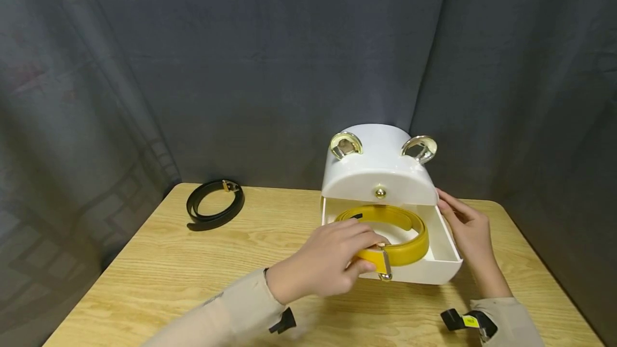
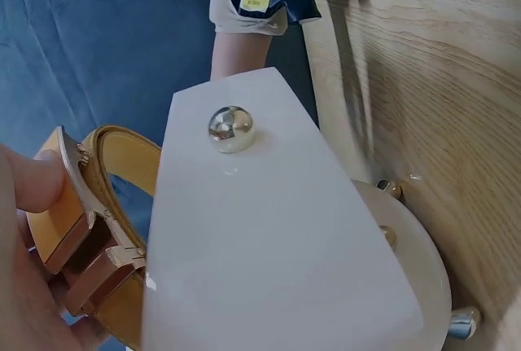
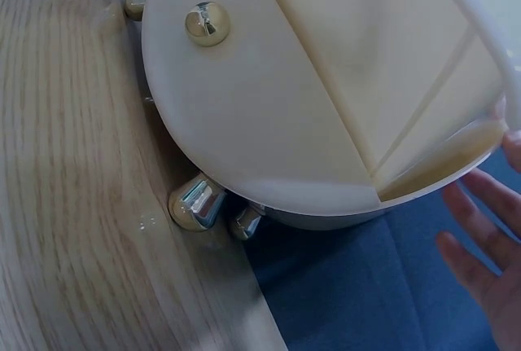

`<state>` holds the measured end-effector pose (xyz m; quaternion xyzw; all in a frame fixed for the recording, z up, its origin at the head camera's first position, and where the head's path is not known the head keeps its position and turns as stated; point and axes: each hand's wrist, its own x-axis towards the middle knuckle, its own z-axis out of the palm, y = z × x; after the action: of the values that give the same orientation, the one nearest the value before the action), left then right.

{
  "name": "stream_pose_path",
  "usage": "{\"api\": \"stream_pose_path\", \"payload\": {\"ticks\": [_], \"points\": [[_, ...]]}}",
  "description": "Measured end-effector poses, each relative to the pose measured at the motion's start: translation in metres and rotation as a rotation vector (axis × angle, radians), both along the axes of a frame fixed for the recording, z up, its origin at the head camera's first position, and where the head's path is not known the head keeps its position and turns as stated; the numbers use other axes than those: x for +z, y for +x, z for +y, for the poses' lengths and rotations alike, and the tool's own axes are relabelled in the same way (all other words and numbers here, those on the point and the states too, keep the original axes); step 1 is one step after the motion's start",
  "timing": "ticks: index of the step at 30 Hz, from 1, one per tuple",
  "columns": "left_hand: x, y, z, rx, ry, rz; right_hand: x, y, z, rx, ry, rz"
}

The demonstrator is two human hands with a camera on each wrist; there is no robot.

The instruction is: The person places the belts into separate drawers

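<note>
My left hand (image 1: 330, 258) pinches the buckle end of a coiled yellow belt (image 1: 418, 245), thumb in front and fingers behind. The coil overlaps the pulled-out white drawer (image 1: 445, 269) in the head view. In the left wrist view, the thumb presses the belt (image 2: 126, 155) beside the white drawer front (image 2: 244, 229) with its round metal knob. This drawer belongs to a white box (image 1: 378, 146) with two gold ears. My right hand (image 1: 469, 232) touches the box's right side. Its fingers are spread at the box's rim in the right wrist view (image 3: 496, 221).
A coiled black belt (image 1: 217, 221) with a gold buckle lies at the table's back left. The wooden table (image 1: 193, 266) ends just before dark grey curtains (image 1: 270, 74). Small metallic feet (image 3: 198, 202) stick out under the box.
</note>
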<state>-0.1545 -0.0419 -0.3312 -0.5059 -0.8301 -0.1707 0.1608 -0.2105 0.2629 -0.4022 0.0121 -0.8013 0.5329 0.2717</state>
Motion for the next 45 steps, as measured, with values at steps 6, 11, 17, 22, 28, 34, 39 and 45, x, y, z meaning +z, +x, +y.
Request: {"api": "stream_pose_path", "payload": {"ticks": [6, 11, 17, 22, 28, 34, 39, 45], "points": [[-0.001, -0.008, 0.011, 0.079, -0.046, -0.083, 0.001, 0.002, -0.001, 0.004, -0.005, 0.0], [-0.001, -0.014, 0.018, 0.1, -0.068, -0.134, 0.001, 0.002, -0.001, 0.005, -0.007, 0.003], [-0.002, -0.022, 0.027, 0.117, -0.083, -0.155, 0.001, 0.001, -0.001, 0.003, -0.01, -0.009], [-0.003, -0.028, 0.033, 0.157, -0.112, -0.13, 0.002, 0.001, -0.001, -0.004, -0.008, -0.01], [-0.005, -0.032, 0.037, 0.184, -0.124, -0.106, 0.003, 0.001, -0.002, -0.011, 0.002, -0.014], [-0.007, -0.033, 0.04, 0.192, -0.099, -0.108, 0.004, 0.001, -0.002, -0.011, 0.005, -0.014], [-0.007, -0.033, 0.044, 0.203, -0.127, -0.117, 0.003, 0.002, -0.002, -0.008, 0.003, -0.013], [-0.004, -0.033, 0.05, 0.211, -0.181, -0.131, 0.003, 0.002, -0.003, -0.013, 0.009, -0.014]]}}
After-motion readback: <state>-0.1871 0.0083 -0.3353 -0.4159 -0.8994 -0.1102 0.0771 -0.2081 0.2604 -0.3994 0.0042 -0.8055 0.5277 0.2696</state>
